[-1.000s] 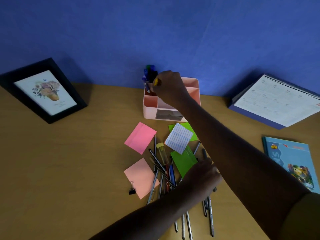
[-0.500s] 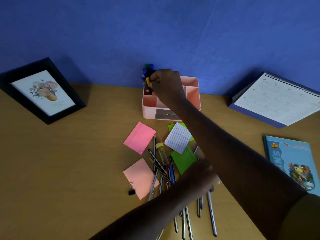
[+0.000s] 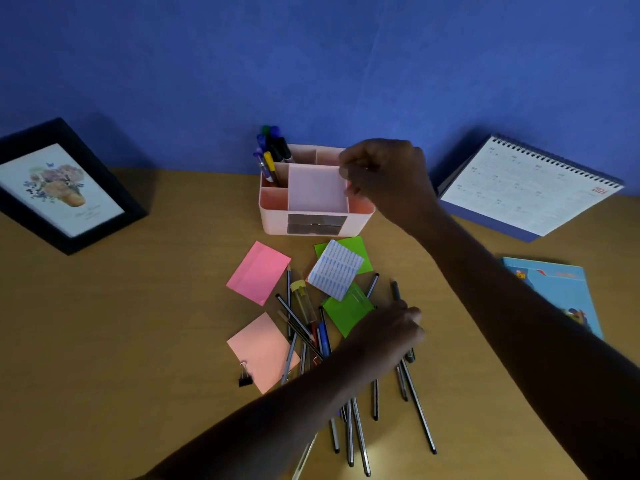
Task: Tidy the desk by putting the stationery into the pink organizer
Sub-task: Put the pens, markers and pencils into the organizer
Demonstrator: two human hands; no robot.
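Observation:
The pink organizer stands at the back of the desk by the blue wall. Several markers, one of them yellow, stand in its back-left compartment. My right hand hovers at the organizer's right side with fingers loosely bent at the centre compartment's edge and nothing visible in them. My left hand lies over the pile of pens, closed on a dark pen whose end sticks out past the fingers. Around the pile lie a pink note pad, a peach pad, green pads, a white label sheet and a binder clip.
A black picture frame leans at the back left. A desk calendar stands at the back right, and a blue book lies in front of it. A yellow-capped tube lies among the pens.
My right hand let go of the yellow marker in the back-left compartment and moved to the organizer's right side. My left hand shifted slightly among the pens and closed on a dark one.

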